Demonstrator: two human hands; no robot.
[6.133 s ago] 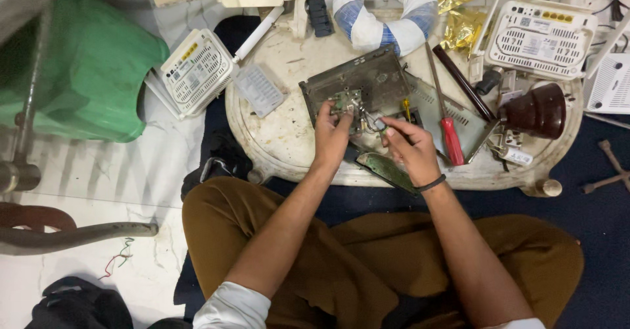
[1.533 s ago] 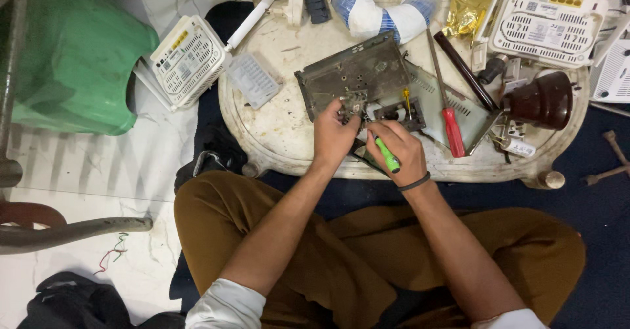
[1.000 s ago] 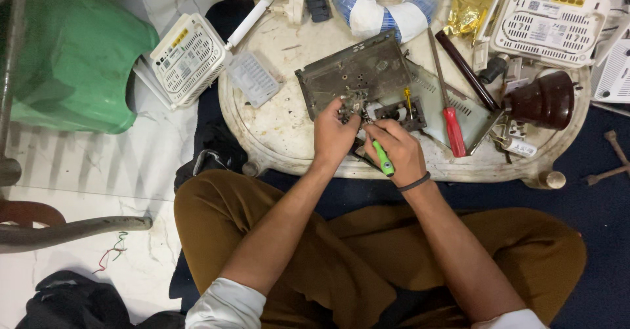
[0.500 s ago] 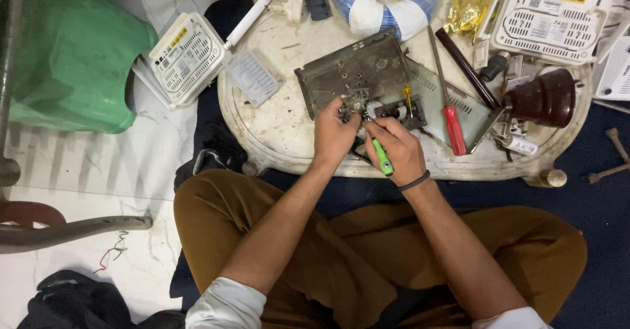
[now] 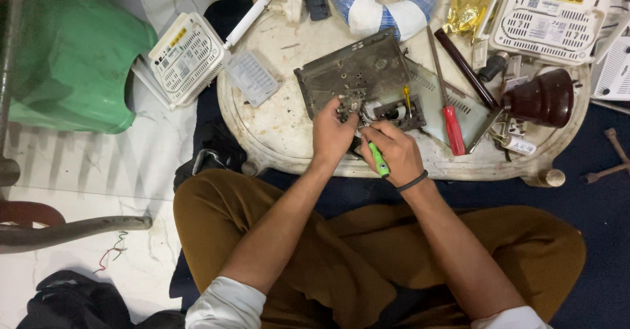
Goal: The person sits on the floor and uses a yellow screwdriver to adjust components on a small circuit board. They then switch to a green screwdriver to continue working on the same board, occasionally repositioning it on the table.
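Green-handled screwdriver (image 5: pixel 378 160) gripped in our right hand (image 5: pixel 392 152); left hand (image 5: pixel 332 134) pinches small metal part (image 5: pixel 350 103) mid-frame on desk (image 5: pixel 275 125).

we see: round white bench (image 5: pixel 282 132) | on it: grey metal chassis (image 5: pixel 354 73), red-handled screwdriver (image 5: pixel 453 127), clear ridged lid (image 5: pixel 252 78), dark red pot (image 5: pixel 541 99)

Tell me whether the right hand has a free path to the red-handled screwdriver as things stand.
Probably yes, though not empty-handed. The red-handled screwdriver lies uncovered on the table just right of the right hand, with nothing between them. But that hand's fingers already grip a green-handled tool.
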